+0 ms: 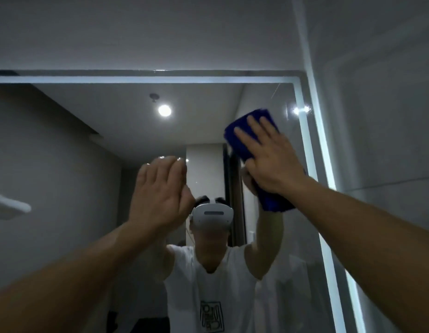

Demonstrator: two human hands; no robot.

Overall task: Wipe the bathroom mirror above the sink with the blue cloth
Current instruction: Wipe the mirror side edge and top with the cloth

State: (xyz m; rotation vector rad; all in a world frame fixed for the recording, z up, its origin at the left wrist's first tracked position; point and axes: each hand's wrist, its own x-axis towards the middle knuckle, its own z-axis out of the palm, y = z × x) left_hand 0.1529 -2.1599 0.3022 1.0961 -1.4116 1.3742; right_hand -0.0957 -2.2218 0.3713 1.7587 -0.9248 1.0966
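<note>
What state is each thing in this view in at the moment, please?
blue cloth, pressed against the mirror under the right hand.
right hand, open, straight fingers pressing the cloth.
left hand, open, raised, holding nothing; contact with the glass unclear.
mirror, on the wall, cloth near its upper right corner.
ceiling light, lit, seen reflected.
edge strip, lit.

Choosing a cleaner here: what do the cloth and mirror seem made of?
Blue cloth: soft matte fabric, possibly microfibre; it bends and drapes under the right hand. Mirror: glossy glass, sharply reflecting the ceiling light; its edge strip looks frosted and lit.
</note>
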